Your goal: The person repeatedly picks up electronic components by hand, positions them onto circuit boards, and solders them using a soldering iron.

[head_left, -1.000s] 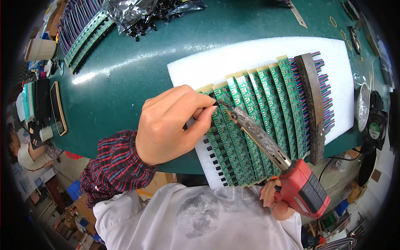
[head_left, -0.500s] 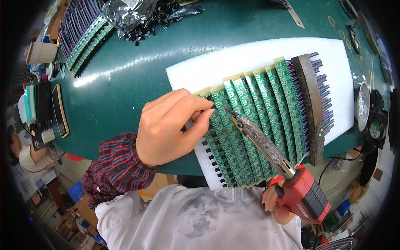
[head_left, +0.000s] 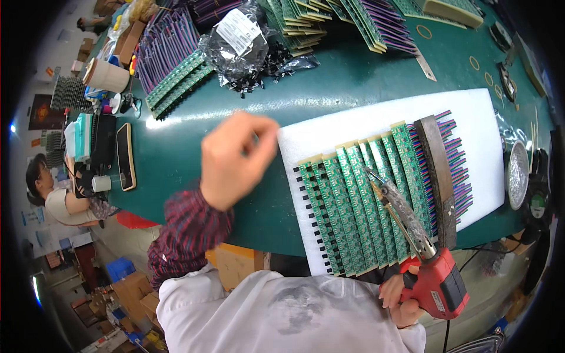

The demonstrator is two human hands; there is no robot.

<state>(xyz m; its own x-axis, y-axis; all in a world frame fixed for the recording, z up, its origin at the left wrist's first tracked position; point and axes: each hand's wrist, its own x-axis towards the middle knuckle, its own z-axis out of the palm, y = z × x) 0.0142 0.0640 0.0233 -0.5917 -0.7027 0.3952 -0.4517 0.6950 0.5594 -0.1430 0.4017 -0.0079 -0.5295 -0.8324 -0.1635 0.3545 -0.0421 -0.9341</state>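
Observation:
My left hand [head_left: 238, 159], a little blurred, hovers over the green table left of the circuit boards. Its fingers are curled, thumb and forefinger close together, and nothing shows between them. In my right hand [head_left: 400, 299] is the red handle of a soldering gun [head_left: 438, 282]. The gun's metal tip points up and left over the boards. Several narrow green circuit board strips [head_left: 353, 206] lie side by side on a white foam sheet [head_left: 318, 134]. Small black connectors [head_left: 315, 223] stick out along the left edge of the leftmost strip.
A dark metal bar [head_left: 438, 176] lies across coloured wires at the strips' right. Behind are a clear bag [head_left: 238, 50] among loose black parts, more wired boards [head_left: 176, 82] and a metal ruler [head_left: 426, 67]. A phone [head_left: 125, 156] lies left; a round foil-like dish [head_left: 517, 175] stands right.
My left hand has left the leftmost strip, moving left and away from the boards. The soldering gun's tip has shifted right relative to the strips. The view has tilted toward the table's far side.

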